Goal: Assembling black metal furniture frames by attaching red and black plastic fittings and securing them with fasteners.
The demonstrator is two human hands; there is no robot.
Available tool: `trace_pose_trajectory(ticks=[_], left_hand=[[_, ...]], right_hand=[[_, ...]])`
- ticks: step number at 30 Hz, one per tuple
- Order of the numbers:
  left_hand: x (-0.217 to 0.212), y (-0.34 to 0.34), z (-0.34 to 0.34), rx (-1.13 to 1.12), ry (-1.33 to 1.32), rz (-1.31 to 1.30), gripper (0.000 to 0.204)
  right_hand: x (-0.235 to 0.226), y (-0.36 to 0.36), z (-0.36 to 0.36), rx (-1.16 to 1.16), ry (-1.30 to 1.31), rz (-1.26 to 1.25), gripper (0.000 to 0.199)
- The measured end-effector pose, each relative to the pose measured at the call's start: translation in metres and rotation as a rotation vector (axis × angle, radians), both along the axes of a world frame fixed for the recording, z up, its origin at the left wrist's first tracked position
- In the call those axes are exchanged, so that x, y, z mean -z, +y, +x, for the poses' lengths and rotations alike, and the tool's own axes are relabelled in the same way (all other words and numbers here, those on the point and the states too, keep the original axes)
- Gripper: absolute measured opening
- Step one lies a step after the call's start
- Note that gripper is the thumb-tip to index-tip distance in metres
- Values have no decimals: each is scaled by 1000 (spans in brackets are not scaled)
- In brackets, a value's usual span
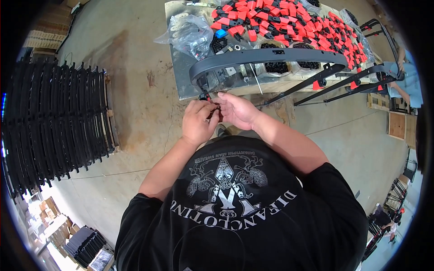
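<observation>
In front of my chest, my two hands meet just off the near edge of the table, below the left end of a black curved frame (271, 57). My left hand (197, 121) is closed with its fingers bent inward in a pinch. Beside it my right hand (238, 110) is cupped, palm facing the left hand and fingers curled toward it. Something small and dark shows between the fingers, too hidden to name. A small black and red part (205, 97) sits just above my left fingertips, at the frame's lower left end.
On the metal-topped table (184, 81) lie a heap of red and black plastic pieces (289, 22), a clear plastic bag (190, 36) and containers of small black parts (275, 67). The frame's black legs reach right, toward another person (407, 79). Stacked black frames (58, 122) stand left.
</observation>
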State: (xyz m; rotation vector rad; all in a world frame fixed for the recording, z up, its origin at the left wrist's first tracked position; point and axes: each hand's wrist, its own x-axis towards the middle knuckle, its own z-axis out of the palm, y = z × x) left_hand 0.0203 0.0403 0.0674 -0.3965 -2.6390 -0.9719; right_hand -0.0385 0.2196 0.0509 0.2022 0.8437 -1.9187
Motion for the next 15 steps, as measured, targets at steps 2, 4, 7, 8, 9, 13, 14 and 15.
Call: trace_pose_trajectory(ticks=[2, 4, 7, 8, 9, 13, 14, 15], left_hand=[[0, -2, -2, -33, 24, 19, 16], [2, -4, -3, -72, 47, 36, 16], [7, -6, -1, -87, 68, 46, 17], [9, -7, -1, -87, 56, 52, 17], [10, -9, -1, -87, 45, 59, 17], [13, -14, -1, -67, 24, 69, 16], [10, -14, 0, -150, -111, 156, 14], [9, -15, 0, -233, -246, 242, 14]], right_hand=[[3, 1, 1, 35, -21, 20, 45], [8, 0, 2, 75, 133, 152, 30], [2, -1, 3, 78, 51, 196, 22], [4, -2, 2, 75, 52, 192, 22], [9, -3, 1, 43, 74, 173, 22], [25, -5, -7, -26, 173, 158, 20], [28, -6, -10, -28, 172, 156, 20], [30, -9, -13, 13, 250, 292, 21]])
